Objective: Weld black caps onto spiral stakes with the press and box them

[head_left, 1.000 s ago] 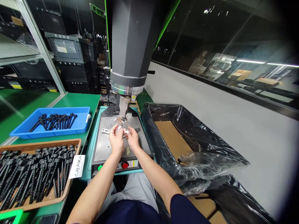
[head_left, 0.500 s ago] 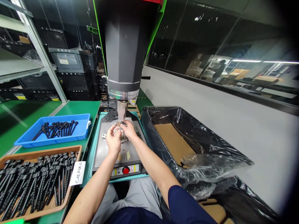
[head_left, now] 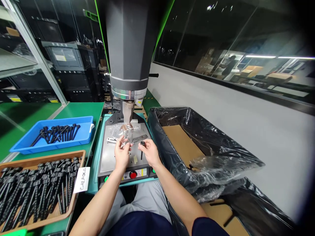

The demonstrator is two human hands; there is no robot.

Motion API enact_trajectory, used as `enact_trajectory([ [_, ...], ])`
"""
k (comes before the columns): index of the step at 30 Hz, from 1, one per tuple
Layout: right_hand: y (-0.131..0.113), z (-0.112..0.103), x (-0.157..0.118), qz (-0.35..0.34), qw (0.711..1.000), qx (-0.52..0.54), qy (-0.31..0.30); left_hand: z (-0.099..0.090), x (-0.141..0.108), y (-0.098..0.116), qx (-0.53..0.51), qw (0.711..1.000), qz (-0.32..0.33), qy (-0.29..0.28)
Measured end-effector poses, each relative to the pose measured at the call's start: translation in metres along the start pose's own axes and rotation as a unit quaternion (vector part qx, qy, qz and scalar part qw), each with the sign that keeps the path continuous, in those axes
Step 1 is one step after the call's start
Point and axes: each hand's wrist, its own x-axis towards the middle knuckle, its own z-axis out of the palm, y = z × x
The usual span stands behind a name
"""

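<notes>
My right hand (head_left: pixel 152 153) pinches a black part with a round head and thin stem (head_left: pixel 142 155) over the right side of the metal base plate (head_left: pixel 110 160). The stem hangs downward from the fingers. My left hand (head_left: pixel 122 153) is close to the front of the metal fixture (head_left: pixel 128 131), fingers loosely curled and apart, with nothing visible in them. Clear plastic film (head_left: pixel 114 130) lies around the fixture. Just above it, the tapered metal horn (head_left: pixel 128 113) of the large grey press (head_left: pixel 129 55) points down.
On the left, a blue tray (head_left: pixel 51 149) and a brown tray (head_left: pixel 80 157) hold many black stemmed parts. A red button (head_left: pixel 133 175) is on the press's front. Right of the press stands a box lined with black plastic (head_left: pixel 221 147), cardboard (head_left: pixel 183 144) inside.
My right hand has drawn back from the fixture to the right, bringing the black stemmed part out. My left hand has moved slightly down, away from the horn. The camera view has shifted a little.
</notes>
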Motion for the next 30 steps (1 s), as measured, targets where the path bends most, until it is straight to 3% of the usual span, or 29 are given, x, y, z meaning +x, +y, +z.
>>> enact_trajectory([
  [5, -0.014, -0.006, -0.019, -0.051, 0.997, -0.061, -0.019, -0.021, -0.039, -0.013, 0.074, 0.996, -0.036, -0.02],
  [9, -0.018, 0.002, -0.031, -0.092, 0.99, -0.099, -0.031, -0.028, -0.063, -0.015, 0.143, 0.987, 0.04, -0.055],
  [14, -0.021, 0.022, -0.043, -0.016, 0.999, 0.014, -0.036, -0.024, -0.066, 0.003, 0.181, 0.969, 0.105, -0.134],
  [19, -0.019, 0.029, -0.052, 0.025, 0.998, 0.04, -0.032, -0.038, -0.068, 0.017, 0.234, 0.956, 0.107, -0.139],
  [22, -0.017, 0.024, -0.055, -0.005, 0.998, 0.001, -0.056, -0.064, -0.072, 0.032, 0.285, 0.945, 0.093, -0.132],
  [24, -0.015, 0.019, -0.055, -0.019, 0.997, -0.007, -0.081, -0.09, -0.076, 0.049, 0.32, 0.939, 0.079, -0.096],
  [27, -0.012, 0.011, -0.058, -0.015, 0.993, -0.007, -0.12, -0.142, -0.08, 0.085, 0.377, 0.925, 0.054, 0.013],
  [29, -0.01, 0.007, -0.061, -0.003, 0.991, -0.003, -0.136, -0.184, -0.08, 0.113, 0.444, 0.89, 0.036, 0.094],
  [30, -0.009, 0.004, -0.062, 0.002, 0.99, 0.001, -0.141, -0.206, -0.078, 0.128, 0.494, 0.86, 0.026, 0.127],
])
